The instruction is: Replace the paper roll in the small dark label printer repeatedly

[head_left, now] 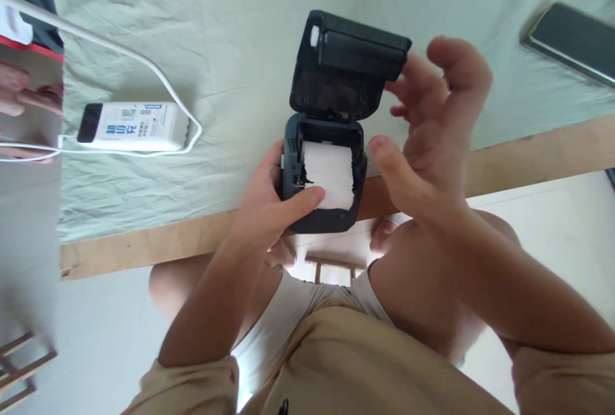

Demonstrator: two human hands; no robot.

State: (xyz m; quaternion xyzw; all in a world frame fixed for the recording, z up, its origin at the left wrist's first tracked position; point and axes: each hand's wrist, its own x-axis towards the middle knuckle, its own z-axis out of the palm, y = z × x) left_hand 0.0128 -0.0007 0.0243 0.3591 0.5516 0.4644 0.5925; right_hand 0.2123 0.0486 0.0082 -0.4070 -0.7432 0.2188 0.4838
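Note:
A small dark printer (324, 221) is held over the table's front edge, its hinged lid (331, 85) raised and tilted back. Inside its compartment lies a white paper roll (330, 168). My left hand (271, 203) grips the printer's left side, with the thumb over the lower left part of the roll. My right hand (432, 127) is to the right of the printer, fingers apart and curved, holding nothing. Its fingertips are close beside the lid's right end; whether they touch it I cannot tell.
A white power bank (139, 125) with a white cable (120, 48) lies on the green tablecloth (230, 37) at the left. A dark phone (574, 40) is at the far right. Another person's hand (14, 88) shows at the left edge.

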